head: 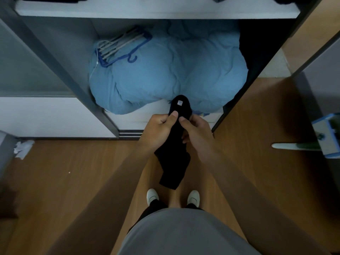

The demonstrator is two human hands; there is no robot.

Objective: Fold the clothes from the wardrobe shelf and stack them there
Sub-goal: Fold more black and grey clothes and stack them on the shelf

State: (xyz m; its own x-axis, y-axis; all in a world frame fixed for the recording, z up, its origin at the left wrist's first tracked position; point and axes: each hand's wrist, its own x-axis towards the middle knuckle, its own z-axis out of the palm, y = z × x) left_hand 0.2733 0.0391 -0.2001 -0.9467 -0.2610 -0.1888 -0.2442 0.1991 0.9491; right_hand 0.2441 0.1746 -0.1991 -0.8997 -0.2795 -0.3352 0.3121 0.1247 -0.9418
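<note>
While aloft, limp black garment [173, 162], white-tagged.

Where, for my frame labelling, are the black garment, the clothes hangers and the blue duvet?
black garment [173, 162], head view, hanging lower part.
clothes hangers [119, 46], head view, pale bars.
blue duvet [174, 74], head view, middle bulge.

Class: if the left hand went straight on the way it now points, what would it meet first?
Probably the blue bedding in the wardrobe, beyond the left hand; depth is unclear.
</note>
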